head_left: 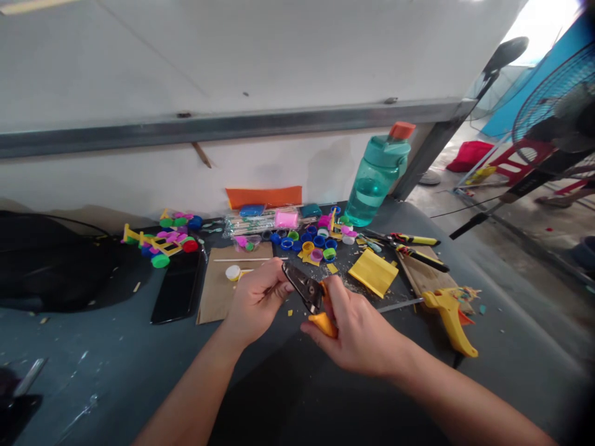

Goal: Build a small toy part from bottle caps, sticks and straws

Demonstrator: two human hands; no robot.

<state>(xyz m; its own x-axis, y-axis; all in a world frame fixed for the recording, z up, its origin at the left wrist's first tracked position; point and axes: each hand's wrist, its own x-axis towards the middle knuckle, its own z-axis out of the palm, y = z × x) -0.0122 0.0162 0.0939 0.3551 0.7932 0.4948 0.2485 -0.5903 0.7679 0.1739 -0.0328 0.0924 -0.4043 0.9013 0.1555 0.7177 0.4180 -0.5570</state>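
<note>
My right hand (360, 325) is wrapped round the orange handles of black-jawed pliers (304, 288). Close to the jaw tips, my left hand (258, 297) is closed in a pinch; whatever its fingers hold is hidden. Just beyond my left hand lies a brown cardboard piece (216, 294) with a white bottle cap (233, 272) and a thin wooden stick (244, 259) on it. Several coloured bottle caps (307, 247) are spread past the pliers. A yellow folded sheet (373, 272) rests to the right of them.
A yellow glue gun (449, 319) and yellow-black handled pliers (421, 257) lie at the right. A teal water bottle (372, 179) stands against the wall. At the left are a black phone (179, 288), small cap-wheeled models (160, 241) and a black bag (51, 266).
</note>
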